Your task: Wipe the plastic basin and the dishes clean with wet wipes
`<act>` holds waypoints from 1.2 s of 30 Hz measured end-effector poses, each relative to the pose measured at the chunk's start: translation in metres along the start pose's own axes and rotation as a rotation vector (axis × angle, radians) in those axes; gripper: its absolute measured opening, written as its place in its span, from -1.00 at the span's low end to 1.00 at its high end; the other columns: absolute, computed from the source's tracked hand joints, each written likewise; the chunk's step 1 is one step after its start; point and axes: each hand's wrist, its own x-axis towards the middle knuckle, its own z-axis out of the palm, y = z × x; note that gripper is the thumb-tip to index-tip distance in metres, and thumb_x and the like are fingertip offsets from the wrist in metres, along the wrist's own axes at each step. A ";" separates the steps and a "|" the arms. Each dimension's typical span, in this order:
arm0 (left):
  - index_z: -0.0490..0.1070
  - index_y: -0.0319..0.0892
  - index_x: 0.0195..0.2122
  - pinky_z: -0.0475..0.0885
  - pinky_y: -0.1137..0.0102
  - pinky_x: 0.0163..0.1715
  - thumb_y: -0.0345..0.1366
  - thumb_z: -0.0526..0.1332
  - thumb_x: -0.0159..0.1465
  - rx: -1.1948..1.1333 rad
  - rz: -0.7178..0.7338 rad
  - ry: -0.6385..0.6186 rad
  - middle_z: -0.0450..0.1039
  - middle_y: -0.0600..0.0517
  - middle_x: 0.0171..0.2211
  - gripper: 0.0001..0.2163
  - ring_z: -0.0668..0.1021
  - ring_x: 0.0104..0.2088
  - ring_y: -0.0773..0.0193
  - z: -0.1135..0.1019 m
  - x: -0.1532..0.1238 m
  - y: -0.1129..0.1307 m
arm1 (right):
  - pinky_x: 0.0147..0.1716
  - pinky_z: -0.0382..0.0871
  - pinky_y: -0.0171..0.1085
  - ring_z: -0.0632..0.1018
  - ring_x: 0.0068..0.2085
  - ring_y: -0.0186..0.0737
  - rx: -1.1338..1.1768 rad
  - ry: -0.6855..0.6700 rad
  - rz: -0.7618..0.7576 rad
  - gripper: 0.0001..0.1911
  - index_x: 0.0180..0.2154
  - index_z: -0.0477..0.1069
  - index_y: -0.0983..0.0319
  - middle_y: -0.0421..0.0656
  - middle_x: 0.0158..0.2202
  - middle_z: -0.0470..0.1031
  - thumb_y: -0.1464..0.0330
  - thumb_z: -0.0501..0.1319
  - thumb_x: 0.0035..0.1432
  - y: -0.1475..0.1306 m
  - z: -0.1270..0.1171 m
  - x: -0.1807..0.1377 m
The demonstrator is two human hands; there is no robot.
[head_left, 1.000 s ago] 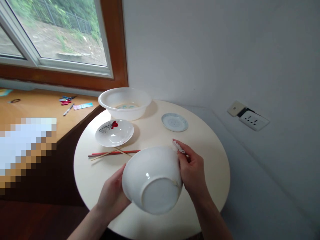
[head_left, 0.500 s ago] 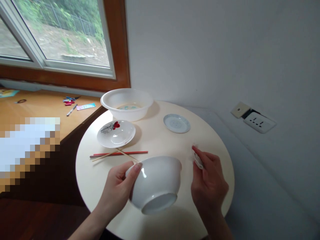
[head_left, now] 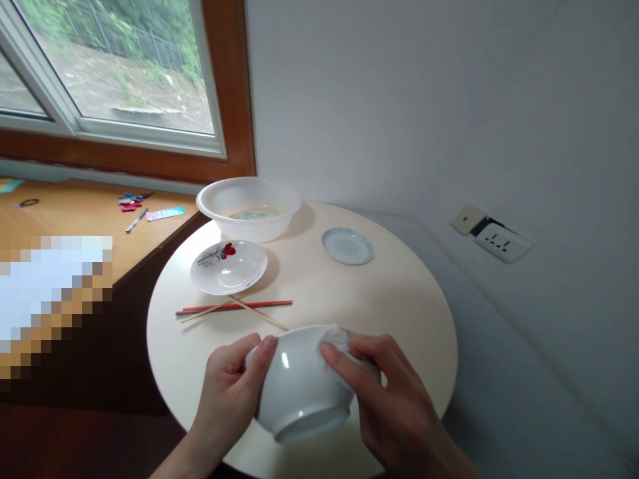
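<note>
A white bowl (head_left: 299, 389) is lifted above the near edge of the round cream table (head_left: 399, 299), its base tilted towards me. My left hand (head_left: 232, 389) grips its left rim, thumb on the outside. My right hand (head_left: 389, 406) presses a small white wad of tissue (head_left: 333, 338) against the bowl's right outer wall, fingers closed on it.
Further back on the table stand a white plastic basin (head_left: 249, 206), a shallow dish with a red flower (head_left: 228, 266) and a small pale blue saucer (head_left: 348, 245). Red and wooden chopsticks (head_left: 234, 307) lie crossed. A wooden desk (head_left: 74, 219) lies left; wall sockets (head_left: 492, 236) sit right.
My right hand, which was off the bowl to the right with the tissue, has come back onto the bowl's outer wall. The bowl has dropped slightly lower and closer to me.
</note>
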 end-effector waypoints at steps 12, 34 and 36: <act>0.04 -0.16 -0.72 0.04 0.53 -0.77 -0.10 0.01 0.20 0.021 0.053 0.041 -0.03 0.17 -0.74 -0.60 0.12 -0.70 0.46 -0.016 -0.004 0.006 | -0.28 0.43 -0.28 0.42 -0.23 -0.24 -0.022 0.018 -0.015 -0.53 -0.03 0.34 0.25 -0.05 -0.24 0.34 0.67 -0.02 0.05 -0.007 -0.009 -0.005; 0.02 -0.16 -0.75 0.04 0.55 -0.78 -0.18 0.04 0.18 0.120 0.174 -0.029 -0.04 0.18 -0.77 -0.61 0.12 -0.74 0.47 -0.025 -0.004 0.015 | -0.34 0.43 -0.31 0.42 -0.32 -0.27 -0.079 -0.078 -0.109 -0.59 -0.06 0.36 0.27 -0.07 -0.29 0.39 0.63 -0.03 0.10 -0.014 -0.014 0.003; 0.02 -0.16 -0.74 0.04 0.55 -0.78 -0.18 0.03 0.18 0.123 0.165 -0.013 -0.05 0.18 -0.77 -0.62 0.12 -0.73 0.47 -0.025 -0.004 0.016 | -0.35 0.42 -0.32 0.42 -0.31 -0.27 -0.079 -0.043 -0.085 -0.56 -0.06 0.36 0.28 -0.06 -0.30 0.39 0.66 -0.05 0.08 -0.014 -0.013 0.004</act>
